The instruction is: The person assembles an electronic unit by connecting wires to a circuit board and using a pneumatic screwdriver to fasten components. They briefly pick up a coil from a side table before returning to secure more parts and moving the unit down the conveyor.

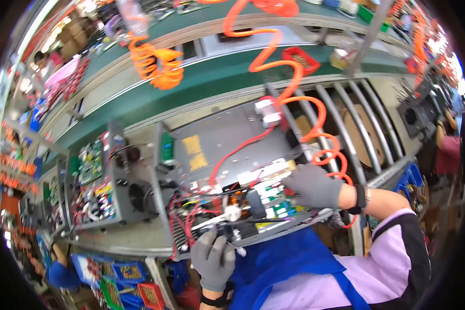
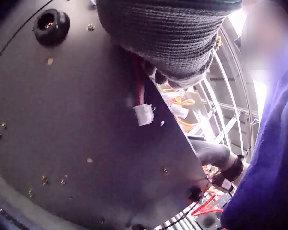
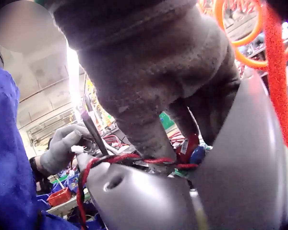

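Observation:
A grey-gloved left hand [image 1: 212,260] is at the front wall of an open metal chassis [image 1: 227,139], its fingers curled about a bundle of wires. From it hangs a red wire with a white connector [image 2: 144,114] outside the dark panel. The gloved right hand [image 1: 315,187] reaches down over the circuit boards [image 1: 276,199] at the chassis's right end. In the right wrist view its fingers go down beside a red part [image 3: 187,147] and a blue part [image 3: 198,155]; I cannot tell whether they grip anything. A twisted red-black wire [image 3: 125,158] crosses the rim below.
An orange coiled hose [image 1: 323,124] hangs beside the right arm. Another chassis with boards [image 1: 95,191] stands to the left. Metal rollers [image 1: 356,124] lie to the right, and a green conveyor [image 1: 217,70] runs behind. Parts bins [image 1: 126,274] sit below at left.

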The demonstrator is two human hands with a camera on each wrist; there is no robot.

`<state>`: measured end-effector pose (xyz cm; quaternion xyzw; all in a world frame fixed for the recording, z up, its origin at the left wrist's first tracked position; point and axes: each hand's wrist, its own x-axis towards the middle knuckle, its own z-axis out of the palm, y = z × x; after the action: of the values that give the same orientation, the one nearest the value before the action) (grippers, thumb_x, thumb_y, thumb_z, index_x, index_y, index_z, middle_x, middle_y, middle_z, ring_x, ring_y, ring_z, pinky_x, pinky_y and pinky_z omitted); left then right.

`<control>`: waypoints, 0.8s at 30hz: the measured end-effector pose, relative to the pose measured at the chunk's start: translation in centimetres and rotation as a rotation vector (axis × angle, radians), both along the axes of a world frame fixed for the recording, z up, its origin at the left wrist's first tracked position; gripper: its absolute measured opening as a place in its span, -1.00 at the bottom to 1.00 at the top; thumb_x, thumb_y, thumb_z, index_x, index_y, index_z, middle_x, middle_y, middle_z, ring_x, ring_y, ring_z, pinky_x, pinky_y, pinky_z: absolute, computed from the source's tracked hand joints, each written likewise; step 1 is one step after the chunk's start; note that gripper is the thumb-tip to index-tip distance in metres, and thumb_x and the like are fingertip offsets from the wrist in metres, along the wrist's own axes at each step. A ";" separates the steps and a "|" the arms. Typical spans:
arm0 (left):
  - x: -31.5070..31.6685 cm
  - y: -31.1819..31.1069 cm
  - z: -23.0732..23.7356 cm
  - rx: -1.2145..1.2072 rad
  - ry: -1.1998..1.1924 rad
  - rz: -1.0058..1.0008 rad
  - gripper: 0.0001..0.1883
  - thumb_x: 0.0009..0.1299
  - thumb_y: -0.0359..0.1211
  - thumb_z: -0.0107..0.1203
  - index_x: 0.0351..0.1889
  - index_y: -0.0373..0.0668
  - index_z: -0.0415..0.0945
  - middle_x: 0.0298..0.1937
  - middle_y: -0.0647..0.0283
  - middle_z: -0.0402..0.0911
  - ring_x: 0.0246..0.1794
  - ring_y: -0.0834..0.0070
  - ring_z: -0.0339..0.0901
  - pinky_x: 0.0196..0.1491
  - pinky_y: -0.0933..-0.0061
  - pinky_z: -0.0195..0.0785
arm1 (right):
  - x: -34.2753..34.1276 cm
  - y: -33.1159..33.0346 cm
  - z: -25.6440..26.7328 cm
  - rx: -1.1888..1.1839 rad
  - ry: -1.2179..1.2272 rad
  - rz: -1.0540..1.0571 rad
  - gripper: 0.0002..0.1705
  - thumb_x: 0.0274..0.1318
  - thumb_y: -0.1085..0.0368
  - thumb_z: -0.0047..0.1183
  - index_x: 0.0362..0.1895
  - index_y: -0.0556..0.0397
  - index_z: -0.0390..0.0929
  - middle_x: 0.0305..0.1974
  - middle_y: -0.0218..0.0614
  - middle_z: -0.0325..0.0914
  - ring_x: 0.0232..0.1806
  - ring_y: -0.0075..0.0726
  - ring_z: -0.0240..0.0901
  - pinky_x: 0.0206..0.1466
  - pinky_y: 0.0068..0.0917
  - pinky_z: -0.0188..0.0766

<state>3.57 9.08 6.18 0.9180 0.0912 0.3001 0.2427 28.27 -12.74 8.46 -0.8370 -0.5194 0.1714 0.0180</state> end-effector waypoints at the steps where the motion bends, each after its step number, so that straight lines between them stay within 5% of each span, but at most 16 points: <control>1: -0.9 0.1 0.6 0.044 -0.031 0.038 -0.79 0.23 -0.31 0.23 -0.19 -0.13 0.59 -0.08 0.12 0.61 -0.13 0.14 0.58 -0.09 0.16 0.43 | 0.1 -1.0 -0.5 0.163 -0.005 0.017 -0.47 -0.15 0.12 0.34 -0.03 -0.04 0.55 -0.31 -0.23 0.49 -0.19 -0.04 0.44 -0.12 -0.11 0.36; 2: -2.3 0.5 1.3 0.102 -0.050 0.094 -0.78 0.25 -0.28 0.25 -0.19 -0.12 0.58 -0.07 0.13 0.62 -0.12 0.16 0.60 -0.11 0.16 0.43 | -0.2 -0.8 0.7 0.253 0.026 -0.028 -0.66 -0.14 0.14 0.31 -0.23 -0.08 0.58 -0.35 -0.21 0.51 -0.19 0.00 0.47 -0.11 -0.06 0.38; 5: -7.0 3.2 1.5 0.130 -0.060 0.280 -0.65 0.29 -0.26 0.25 0.00 -0.16 0.55 -0.03 0.06 0.61 -0.08 0.10 0.58 -0.04 0.16 0.42 | -1.3 0.0 3.4 0.266 -0.002 -0.144 -0.49 -0.28 0.29 0.31 -0.10 0.06 0.53 -0.23 -0.14 0.50 -0.13 0.07 0.43 -0.08 -0.10 0.35; 8: -13.1 8.0 -0.2 0.122 0.061 0.539 -0.52 0.27 -0.26 0.27 0.12 -0.23 0.48 -0.01 -0.01 0.58 -0.02 0.02 0.53 0.04 0.11 0.38 | -4.3 2.0 7.0 0.557 -0.035 -0.206 -0.45 -0.18 0.49 0.16 0.05 0.16 0.47 -0.08 -0.07 0.49 -0.01 0.10 0.43 0.10 -0.15 0.36; 12: -24.3 16.5 -6.2 0.018 0.293 0.895 -0.37 0.27 -0.16 0.26 0.25 -0.31 0.42 0.09 -0.10 0.56 0.06 -0.02 0.51 0.15 0.07 0.35 | -7.7 3.2 7.8 0.647 -0.039 -0.312 -0.43 -0.14 0.55 0.08 0.10 0.21 0.43 0.04 -0.06 0.44 0.07 0.05 0.42 0.20 -0.25 0.33; 14: -31.4 21.5 -11.3 -0.225 0.254 1.160 -0.40 0.30 -0.13 0.25 0.18 -0.35 0.47 0.10 -0.09 0.59 0.10 -0.01 0.53 0.16 0.09 0.36 | -10.3 4.5 8.9 0.642 -0.003 -0.351 -0.46 -0.11 0.54 0.06 0.10 0.22 0.43 0.04 -0.06 0.43 0.07 -0.01 0.41 0.19 -0.29 0.32; 16: -35.9 25.8 -11.4 -0.441 0.401 1.424 -0.44 0.29 -0.15 0.28 0.10 -0.40 0.51 0.03 -0.09 0.65 0.05 0.02 0.59 0.14 0.12 0.40 | -12.2 5.6 9.0 0.653 0.017 -0.353 -0.48 -0.07 0.50 0.06 0.09 0.22 0.43 0.04 -0.06 0.43 0.06 -0.03 0.40 0.18 -0.30 0.32; 18: -44.9 31.8 -19.3 -0.794 0.217 1.580 -0.47 0.24 -0.20 0.32 0.00 -0.48 0.52 -0.10 -0.06 0.70 -0.08 0.05 0.66 0.06 0.16 0.48 | -14.0 6.9 8.9 0.679 0.031 -0.332 -0.50 -0.04 0.47 0.06 0.09 0.22 0.43 0.04 -0.06 0.42 0.06 -0.05 0.39 0.17 -0.30 0.32; 21: -43.1 32.6 -14.9 -1.185 -0.148 1.700 -0.63 0.28 -0.32 0.30 -0.12 -0.45 0.54 -0.25 -0.01 0.70 -0.30 0.19 0.68 -0.22 0.26 0.55 | -16.5 8.2 8.4 0.751 0.034 -0.335 -0.50 0.03 0.38 0.11 0.12 0.23 0.43 0.06 -0.05 0.42 0.08 -0.04 0.38 0.17 -0.26 0.32; 24: -43.4 34.5 -15.4 -0.821 0.471 1.718 -0.74 0.26 -0.39 0.28 -0.26 -0.46 0.57 -0.30 0.00 0.69 -0.38 0.29 0.68 -0.27 0.29 0.55 | -18.7 9.4 9.7 0.632 -0.036 -0.313 -0.49 0.05 0.39 0.12 0.13 0.22 0.43 0.07 -0.05 0.43 0.09 -0.03 0.39 0.17 -0.24 0.33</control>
<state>-39.88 43.55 -9.19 0.4200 0.8716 0.1286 0.2176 9.56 -3.35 18.16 -0.8625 -0.4124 -0.0175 0.2929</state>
